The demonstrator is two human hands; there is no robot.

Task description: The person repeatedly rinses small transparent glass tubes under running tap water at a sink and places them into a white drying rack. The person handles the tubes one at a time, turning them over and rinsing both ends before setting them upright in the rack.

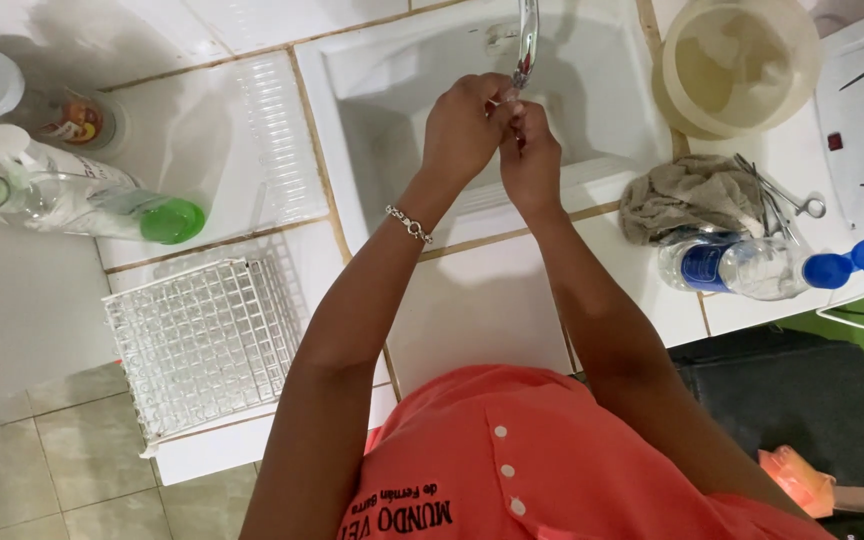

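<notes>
Both my hands are raised over a white sink point(372, 70), just below the metal tap point(527, 40). My left hand point(464, 125), with a silver bracelet point(409, 226) on its wrist, is closed around something small and shiny that I cannot make out. My right hand point(529, 150) presses against the left one with its fingers pinched at the same spot. The two hands touch under the tap's spout.
A white wire rack point(202, 340) and a clear bottle with green liquid point(82, 195) sit on the tiled counter at left. At right lie a grey cloth point(687, 195), metal scissors point(787, 195), a blue-capped plastic bottle point(752, 265) and a beige bowl point(742, 60).
</notes>
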